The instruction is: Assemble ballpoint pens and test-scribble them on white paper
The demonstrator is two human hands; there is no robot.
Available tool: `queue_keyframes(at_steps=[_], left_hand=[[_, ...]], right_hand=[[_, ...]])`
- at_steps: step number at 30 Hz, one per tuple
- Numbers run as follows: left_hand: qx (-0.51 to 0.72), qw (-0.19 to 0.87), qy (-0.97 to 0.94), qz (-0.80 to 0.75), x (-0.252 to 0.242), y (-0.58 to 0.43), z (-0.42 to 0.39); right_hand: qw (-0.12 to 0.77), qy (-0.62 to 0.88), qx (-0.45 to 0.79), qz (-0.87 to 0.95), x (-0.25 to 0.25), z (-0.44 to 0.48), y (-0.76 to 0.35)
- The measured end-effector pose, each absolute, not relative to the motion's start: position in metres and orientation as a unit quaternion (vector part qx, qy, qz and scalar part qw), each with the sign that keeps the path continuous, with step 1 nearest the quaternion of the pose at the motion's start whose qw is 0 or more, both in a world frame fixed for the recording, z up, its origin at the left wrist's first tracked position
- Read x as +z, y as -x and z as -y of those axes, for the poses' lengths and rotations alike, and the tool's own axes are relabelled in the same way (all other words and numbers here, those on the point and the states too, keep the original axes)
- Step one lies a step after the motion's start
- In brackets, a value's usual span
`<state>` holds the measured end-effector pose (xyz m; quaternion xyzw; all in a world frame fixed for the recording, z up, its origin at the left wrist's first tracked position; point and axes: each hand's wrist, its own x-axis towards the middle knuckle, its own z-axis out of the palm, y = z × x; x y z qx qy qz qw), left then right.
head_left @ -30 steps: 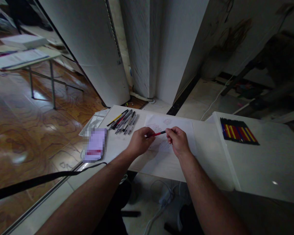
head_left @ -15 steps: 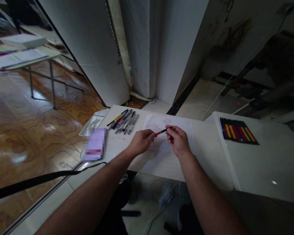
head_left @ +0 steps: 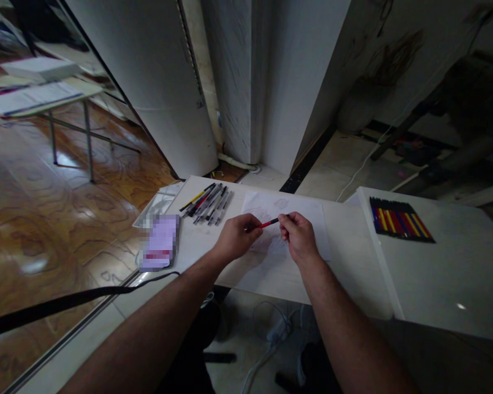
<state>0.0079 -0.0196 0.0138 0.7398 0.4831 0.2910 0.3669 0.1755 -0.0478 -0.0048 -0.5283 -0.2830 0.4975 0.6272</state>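
Between my two hands is a slim red and black pen (head_left: pixel 268 224), held over a sheet of white paper (head_left: pixel 315 219) with scribbled lines on it. My left hand (head_left: pixel 239 235) is closed on the pen's red end. The black end sits in the pinched fingers of my right hand (head_left: pixel 299 234); part of that end is hidden. Beyond my left hand lies a loose pile of pens (head_left: pixel 209 202), mostly clear-barrelled, with a yellow one and a red one among them.
A phone-like lilac object (head_left: pixel 161 241), blurred out, lies at the left edge of the white table (head_left: pixel 349 268). On a raised white surface (head_left: pixel 456 279) at right, several red, yellow and blue pens with black ends (head_left: pixel 401 219) lie in a row. Cables (head_left: pixel 271 339) run below.
My right fingers have closed further over the pen's black end, so less of it shows. My left fingers have shifted slightly on the red end. The pens on the table stay put.
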Motion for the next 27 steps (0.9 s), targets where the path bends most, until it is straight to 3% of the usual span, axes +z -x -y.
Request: queue_keyframes(at_steps=[13,27], left_hand=[[0.243,0.522,-0.676,-0.46,0.012,-0.009,0.017],[0.274,0.481,-0.685,-0.474,0.003,-0.007,0.016]], right_hand=[[0.63,0.487,0.542,0.268,-0.001,0.049,-0.177],[0.63,0.492,0.524,0.293,0.002,0.05,-0.176]])
